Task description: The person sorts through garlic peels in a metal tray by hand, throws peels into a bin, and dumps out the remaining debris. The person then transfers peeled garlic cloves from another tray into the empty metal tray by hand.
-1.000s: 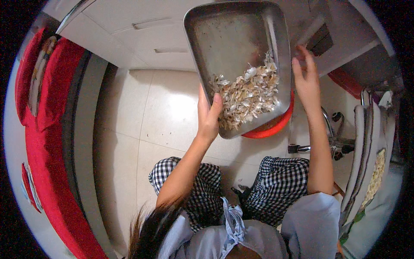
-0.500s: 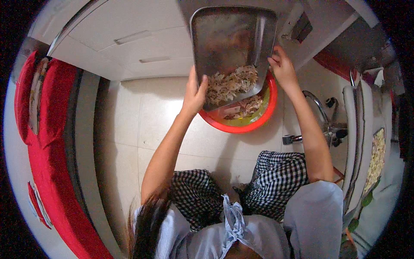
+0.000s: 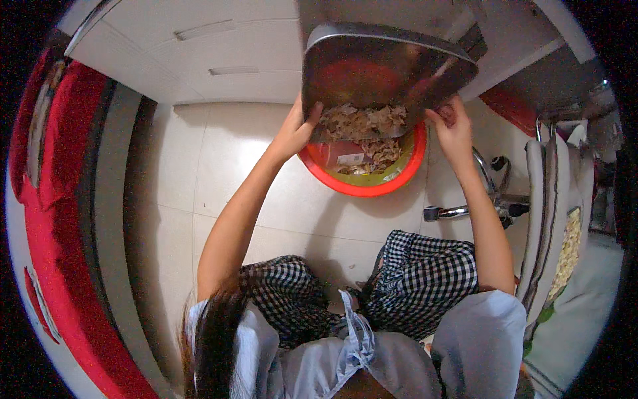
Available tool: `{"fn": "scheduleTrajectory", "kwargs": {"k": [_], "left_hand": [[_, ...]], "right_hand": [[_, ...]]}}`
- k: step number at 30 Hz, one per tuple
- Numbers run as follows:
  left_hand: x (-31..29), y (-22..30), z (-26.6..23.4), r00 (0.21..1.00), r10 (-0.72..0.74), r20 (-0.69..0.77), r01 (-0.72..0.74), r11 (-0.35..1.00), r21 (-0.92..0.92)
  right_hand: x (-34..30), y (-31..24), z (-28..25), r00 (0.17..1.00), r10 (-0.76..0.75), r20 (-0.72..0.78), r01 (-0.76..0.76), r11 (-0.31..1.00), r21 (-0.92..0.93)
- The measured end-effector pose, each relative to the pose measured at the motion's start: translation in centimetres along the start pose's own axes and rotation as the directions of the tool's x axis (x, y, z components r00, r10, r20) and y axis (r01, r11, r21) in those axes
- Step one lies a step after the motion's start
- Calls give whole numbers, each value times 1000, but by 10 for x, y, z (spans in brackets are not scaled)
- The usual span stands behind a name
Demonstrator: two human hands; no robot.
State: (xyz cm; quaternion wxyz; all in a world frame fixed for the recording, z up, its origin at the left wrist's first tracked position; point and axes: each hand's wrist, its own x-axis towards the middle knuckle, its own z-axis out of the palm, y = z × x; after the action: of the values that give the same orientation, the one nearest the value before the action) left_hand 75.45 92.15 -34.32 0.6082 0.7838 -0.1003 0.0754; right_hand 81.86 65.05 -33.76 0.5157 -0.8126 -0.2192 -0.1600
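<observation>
A rectangular metal tray (image 3: pixel 372 73) is tipped steeply toward me, its near edge over a round bin with an orange rim (image 3: pixel 372 189). Dry brownish peelings or flakes (image 3: pixel 362 123) are heaped along the tray's low edge. More of the same scraps, with a reddish packet (image 3: pixel 345 156) bearing a white label, lie inside the bin. My left hand (image 3: pixel 298 132) grips the tray's left near corner, thumb over the rim. At the right side, my right hand (image 3: pixel 453 128) holds the tray's edge with bent fingers, partly hidden behind it.
White drawers (image 3: pixel 219 53) stand beyond the bin on the left. A swivel chair's chrome base with casters (image 3: pixel 458 211) sits to the right, beside its cushioned grey seat (image 3: pixel 541 219). Red cloth (image 3: pixel 56 233) covers furniture at the far left. Pale tiles (image 3: pixel 232 173) form the floor.
Both hands have tilted the tray more steeply and turned it slightly, its far side rising and shifting right. The flakes have slid down and bunched against the low edge.
</observation>
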Motion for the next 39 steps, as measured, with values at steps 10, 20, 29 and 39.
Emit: {"fn": "scheduleTrajectory", "kwargs": {"k": [10, 20, 29, 39], "left_hand": [[13, -9, -4, 984, -170, 57, 173, 983, -67], [37, 7, -16, 989, -52, 140, 78, 979, -187], [39, 2, -6, 981, 126, 150, -97, 978, -186], [27, 4, 3, 997, 69, 47, -59, 983, -176]], "right_hand": [[-28, 7, -1, 986, -158, 51, 164, 973, -164], [-23, 22, -3, 974, -225, 33, 225, 930, -291], [-24, 12, -15, 986, -152, 68, 167, 892, -420], [-31, 19, -21, 984, -95, 154, 162, 842, -515]]}}
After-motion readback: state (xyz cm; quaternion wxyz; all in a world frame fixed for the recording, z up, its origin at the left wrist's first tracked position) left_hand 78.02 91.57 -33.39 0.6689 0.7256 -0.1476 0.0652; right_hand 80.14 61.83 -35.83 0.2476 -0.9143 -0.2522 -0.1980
